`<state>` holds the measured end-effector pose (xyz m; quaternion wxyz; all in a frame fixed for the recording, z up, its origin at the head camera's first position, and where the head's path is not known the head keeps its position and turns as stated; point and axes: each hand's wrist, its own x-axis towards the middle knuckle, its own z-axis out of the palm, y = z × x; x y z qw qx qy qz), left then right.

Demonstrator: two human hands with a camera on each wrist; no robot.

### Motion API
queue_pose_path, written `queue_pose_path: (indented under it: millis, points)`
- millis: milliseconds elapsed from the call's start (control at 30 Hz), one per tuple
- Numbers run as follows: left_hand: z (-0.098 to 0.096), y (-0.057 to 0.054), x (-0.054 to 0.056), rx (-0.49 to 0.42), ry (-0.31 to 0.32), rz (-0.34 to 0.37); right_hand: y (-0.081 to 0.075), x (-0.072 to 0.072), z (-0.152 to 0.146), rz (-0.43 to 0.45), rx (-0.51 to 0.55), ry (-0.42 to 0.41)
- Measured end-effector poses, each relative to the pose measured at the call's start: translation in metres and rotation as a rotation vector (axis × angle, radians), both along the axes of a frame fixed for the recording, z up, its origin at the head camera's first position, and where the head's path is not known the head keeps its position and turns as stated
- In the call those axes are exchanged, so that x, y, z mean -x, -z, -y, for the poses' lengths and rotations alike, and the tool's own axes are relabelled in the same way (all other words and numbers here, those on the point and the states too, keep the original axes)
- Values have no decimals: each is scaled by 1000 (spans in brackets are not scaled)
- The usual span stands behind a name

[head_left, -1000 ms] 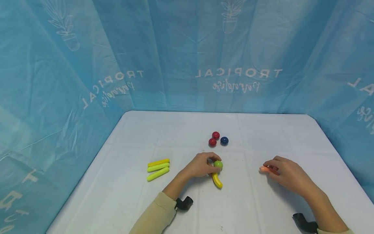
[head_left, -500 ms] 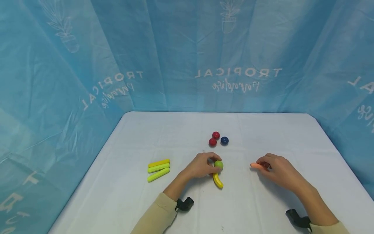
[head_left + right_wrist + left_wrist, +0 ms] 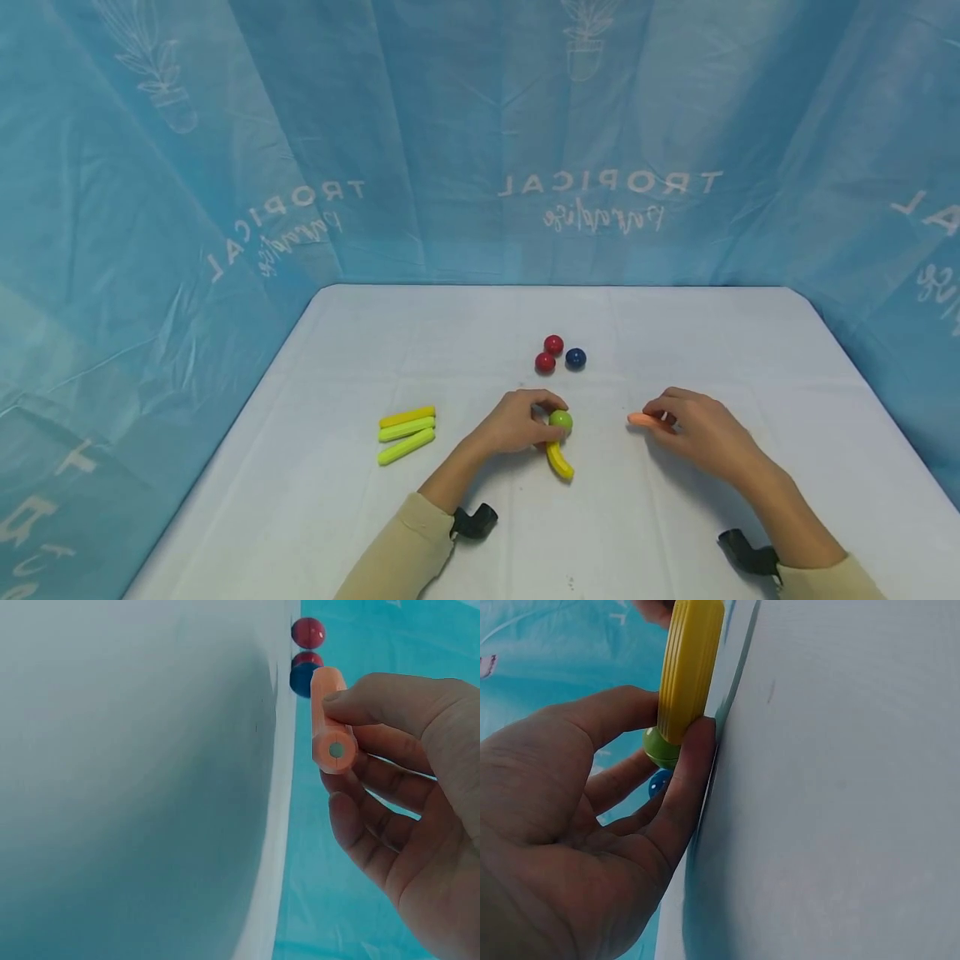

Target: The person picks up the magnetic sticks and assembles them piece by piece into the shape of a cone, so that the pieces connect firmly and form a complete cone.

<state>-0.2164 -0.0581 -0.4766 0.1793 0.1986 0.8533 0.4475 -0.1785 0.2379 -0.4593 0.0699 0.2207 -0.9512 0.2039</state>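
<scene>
Near the table's middle, my left hand (image 3: pixel 512 425) pinches a curved yellow toy building stick (image 3: pixel 559 463) beside a green ball (image 3: pixel 561 422). The left wrist view has fingers on both sides of the ridged yellow stick (image 3: pixel 690 667), with the green ball (image 3: pixel 657 748) at its far end, partly hidden. To the right, my right hand (image 3: pixel 701 433) holds a short orange toy building stick (image 3: pixel 641 419) between thumb and fingers, its free end toward the ball. In the right wrist view the orange stick (image 3: pixel 324 712) shows a pale round disc in its near end.
Two red balls (image 3: pixel 545 362) and a dark blue ball (image 3: pixel 575 358) lie farther back. On the left, three sticks lie side by side: one yellow stick (image 3: pixel 407 417) and two lime-green sticks (image 3: pixel 406 447). A blue printed curtain (image 3: pixel 450 167) surrounds the white table (image 3: pixel 315 500).
My right hand has moved left with the orange stick, closer to the green ball. The left hand, the green ball and the curved yellow stick have stayed in place.
</scene>
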Motion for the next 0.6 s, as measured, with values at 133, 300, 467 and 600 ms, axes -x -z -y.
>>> queue_pose_path:
  millis: [133, 300, 467, 600]
  points:
    - [-2, -1, 1, 6, -6, 12, -1, 0, 8, 22, -21, 9]
    - [-3, -2, 0, 21, -19, 3, -1, 0, 20, 23, -30, -8]
    - [-3, 0, -1, 20, -33, 18, 0, 1, 30, 16, -31, -24]
    - [-3, -1, -1, 19, -32, 16, 0, 4, 36, 42, -30, -18]
